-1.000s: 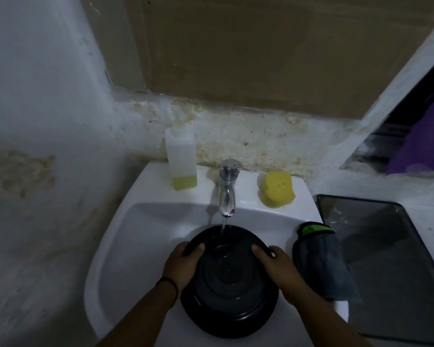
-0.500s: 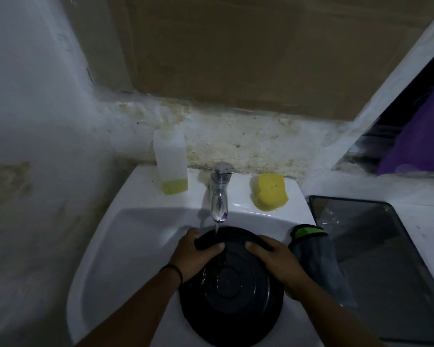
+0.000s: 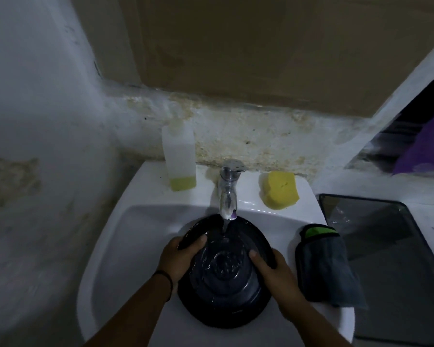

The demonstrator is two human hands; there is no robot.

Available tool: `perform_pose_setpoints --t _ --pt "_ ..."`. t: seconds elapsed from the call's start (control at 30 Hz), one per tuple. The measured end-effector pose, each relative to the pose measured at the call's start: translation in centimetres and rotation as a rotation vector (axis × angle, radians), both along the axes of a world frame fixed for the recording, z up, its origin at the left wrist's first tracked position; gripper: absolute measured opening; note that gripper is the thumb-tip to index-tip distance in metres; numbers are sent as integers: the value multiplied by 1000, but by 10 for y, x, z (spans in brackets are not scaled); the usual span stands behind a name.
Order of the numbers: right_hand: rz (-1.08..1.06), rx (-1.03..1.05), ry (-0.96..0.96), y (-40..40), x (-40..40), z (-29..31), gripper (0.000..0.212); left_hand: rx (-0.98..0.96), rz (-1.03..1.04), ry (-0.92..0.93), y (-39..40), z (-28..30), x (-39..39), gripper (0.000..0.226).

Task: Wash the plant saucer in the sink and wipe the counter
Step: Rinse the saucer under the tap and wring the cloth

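The round black plant saucer (image 3: pixel 226 291) sits in the white sink (image 3: pixel 135 236), under the chrome tap (image 3: pixel 228 196). Water runs from the tap onto the saucer's far part and pools inside it. My left hand (image 3: pixel 179 261) grips the saucer's left rim, thumb inside. My right hand (image 3: pixel 271 271) grips the right rim, thumb inside. A grey cloth (image 3: pixel 326 266) with a green edge hangs over the sink's right rim. A yellow sponge (image 3: pixel 280 190) lies on the sink ledge right of the tap.
A translucent bottle (image 3: pixel 179 159) with yellow liquid at its bottom stands left of the tap. A dark glass panel (image 3: pixel 396 259) lies on the counter to the right. Stained walls close in at the left and back. Something purple (image 3: pixel 426 149) sits at the far right.
Both hands have slid apart along the rim to the saucer's sides. The water now lands further inside the saucer and spreads over its bottom.
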State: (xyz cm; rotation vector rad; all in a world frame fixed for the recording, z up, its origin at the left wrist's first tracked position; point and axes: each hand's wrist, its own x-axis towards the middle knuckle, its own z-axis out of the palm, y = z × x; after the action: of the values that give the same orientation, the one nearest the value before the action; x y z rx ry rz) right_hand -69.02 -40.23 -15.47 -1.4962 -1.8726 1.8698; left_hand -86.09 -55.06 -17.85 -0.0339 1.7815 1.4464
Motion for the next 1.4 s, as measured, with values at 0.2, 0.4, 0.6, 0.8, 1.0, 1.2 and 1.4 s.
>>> perform_pose_setpoints --t 0.2,0.4,0.6,0.8,1.0,1.2,1.4 --pt "-90 -38 34 -9 -11 -5 33 -51 117 -138 -20 -12 19 56" --pt "191 33 55 17 -45 21 29 -94 -67 144 -15 -5 -7 63" --pt "365 45 -43 30 -55 28 32 -31 -170 80 -17 9 -13 39" --pt "100 -90 -31 -8 -17 -6 56 -12 89 -152 -36 -11 14 70" --pt "14 -60 16 -8 -28 9 31 9 242 -345 -34 -10 32 75" --pt "229 53 -15 12 -54 34 24 -85 35 62 -21 8 7 81" --pt "420 81 -28 15 -59 36 25 -216 -225 210 -5 27 -14 53"
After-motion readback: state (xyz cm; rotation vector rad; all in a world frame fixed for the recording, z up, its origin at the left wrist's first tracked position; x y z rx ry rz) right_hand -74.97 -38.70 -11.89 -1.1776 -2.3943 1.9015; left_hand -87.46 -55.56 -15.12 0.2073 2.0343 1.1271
